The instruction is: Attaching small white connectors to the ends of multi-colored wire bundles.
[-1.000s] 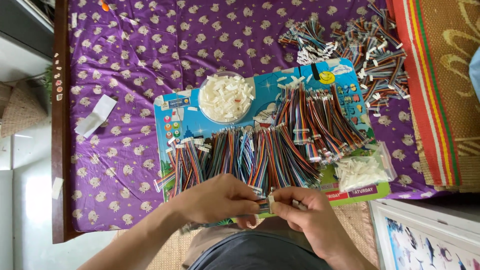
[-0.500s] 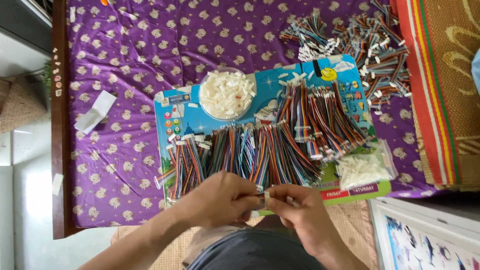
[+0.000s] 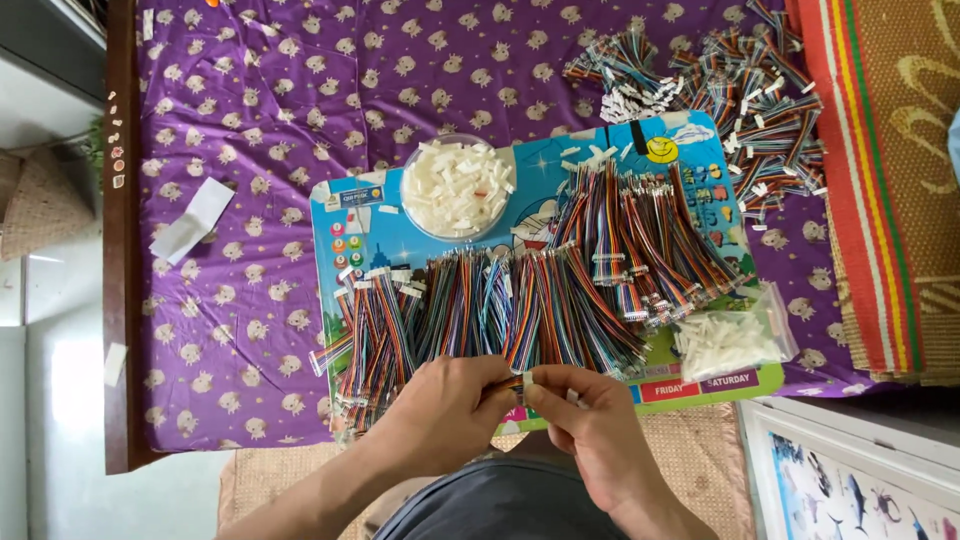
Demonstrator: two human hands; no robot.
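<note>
Small white connector [image 3: 528, 380] pinched between left hand [image 3: 440, 412] and right hand [image 3: 600, 432] fingers, both clenched on it, ribbon wire bundles [image 3: 520, 310] fanning toward 12 o'clock just beyond.

Small white piece [image 3: 527, 379] — mostly hidden between fingers [image 3: 560, 378].

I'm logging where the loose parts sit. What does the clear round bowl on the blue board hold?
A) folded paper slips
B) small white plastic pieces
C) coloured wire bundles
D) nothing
B: the clear round bowl, near the far edge of the blue board, is heaped with small white plastic pieces, while the coloured wire bundles lie outside it on the board.
</note>
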